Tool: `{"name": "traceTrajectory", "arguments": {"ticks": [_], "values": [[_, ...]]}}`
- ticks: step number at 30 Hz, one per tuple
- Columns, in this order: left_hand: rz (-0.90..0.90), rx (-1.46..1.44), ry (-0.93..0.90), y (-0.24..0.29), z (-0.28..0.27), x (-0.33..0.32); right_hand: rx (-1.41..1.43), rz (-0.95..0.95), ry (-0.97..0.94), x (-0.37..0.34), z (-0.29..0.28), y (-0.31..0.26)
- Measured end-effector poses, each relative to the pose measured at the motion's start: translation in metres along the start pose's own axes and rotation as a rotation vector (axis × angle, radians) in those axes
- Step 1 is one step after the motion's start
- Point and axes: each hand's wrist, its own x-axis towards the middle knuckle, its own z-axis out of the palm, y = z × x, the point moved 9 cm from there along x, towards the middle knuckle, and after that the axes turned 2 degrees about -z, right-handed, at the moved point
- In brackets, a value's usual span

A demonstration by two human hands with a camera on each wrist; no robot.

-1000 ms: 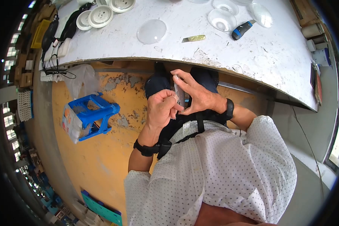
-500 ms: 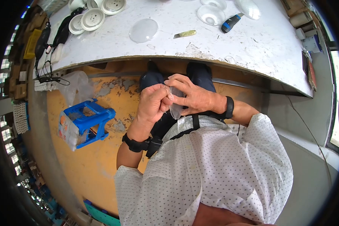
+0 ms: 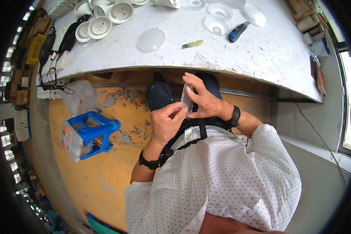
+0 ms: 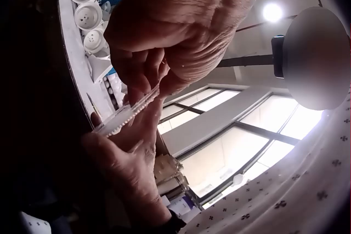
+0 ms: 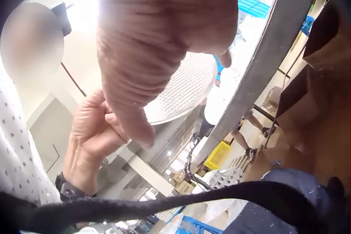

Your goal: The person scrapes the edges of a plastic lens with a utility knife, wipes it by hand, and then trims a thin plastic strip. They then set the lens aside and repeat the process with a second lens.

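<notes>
A clear round plastic lens cover (image 3: 187,100) with a finely textured face stands on edge between the two hands, above the lap. My right hand (image 3: 207,102) holds it by its rim, thumb at the near side and fingers spread to the far side. The left hand (image 3: 165,123) pinches the near part of the rim between thumb and fingertips. In the left wrist view the cover (image 4: 129,116) shows nearly edge-on, with a ridged rim. Its textured face (image 5: 184,88) appears in the right wrist view, partly hidden behind the right hand (image 5: 159,36).
On the white table (image 3: 117,56) lie a frosted disc (image 3: 151,40), a yellow-handled blade (image 3: 192,44), a blue-black utility knife (image 3: 238,32), several clear covers (image 3: 217,25) and white round housings (image 3: 100,27). A blue stool (image 3: 99,126) and plastic bag (image 3: 80,97) stand at left.
The left hand has dropped from the cover's upper part toward its near edge, and its fingers have straightened somewhat. The right fingers have spread, and the cover has turned more edge-on. The head view has shifted slightly.
</notes>
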Motion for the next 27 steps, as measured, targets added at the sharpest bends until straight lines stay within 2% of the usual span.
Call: {"name": "traceTrajectory", "arguments": {"ticks": [2, 5, 6, 9, 13, 15, 17, 19, 25, 27], "values": [[0.104, 0.132, 0.136, 0.010, -0.008, 0.000, 0.062, 0.254, 0.066, 0.002, -0.009, 0.011], [0.113, 0.196, 0.126, 0.016, -0.001, -0.002, 0.086, 0.262, 0.110, 0.006, -0.011, 0.016], [0.161, 0.218, 0.140, 0.022, 0.003, -0.002, 0.171, 0.338, 0.084, 0.000, -0.006, 0.023], [0.187, 0.196, 0.099, 0.023, 0.006, -0.001, 0.269, 0.377, 0.105, -0.007, -0.002, 0.032], [0.166, 0.303, 0.080, 0.030, -0.001, -0.002, 0.383, 0.427, 0.095, -0.012, 0.001, 0.030], [-0.280, 0.024, -0.083, -0.001, 0.010, -0.002, 0.369, 0.413, 0.050, -0.011, 0.003, 0.026], [-0.235, -0.019, -0.090, -0.005, 0.013, -0.001, 0.383, 0.420, 0.044, -0.011, 0.002, 0.023], [-0.295, -0.195, -0.123, -0.016, 0.019, -0.001, 0.397, 0.434, 0.039, -0.014, 0.004, 0.022], [-0.365, -0.293, -0.138, -0.036, 0.024, 0.005, 0.449, 0.484, 0.029, -0.019, 0.007, 0.033], [-0.386, -0.329, -0.135, -0.040, 0.026, 0.006, 0.329, 0.369, 0.025, -0.018, 0.006, 0.032]]}}
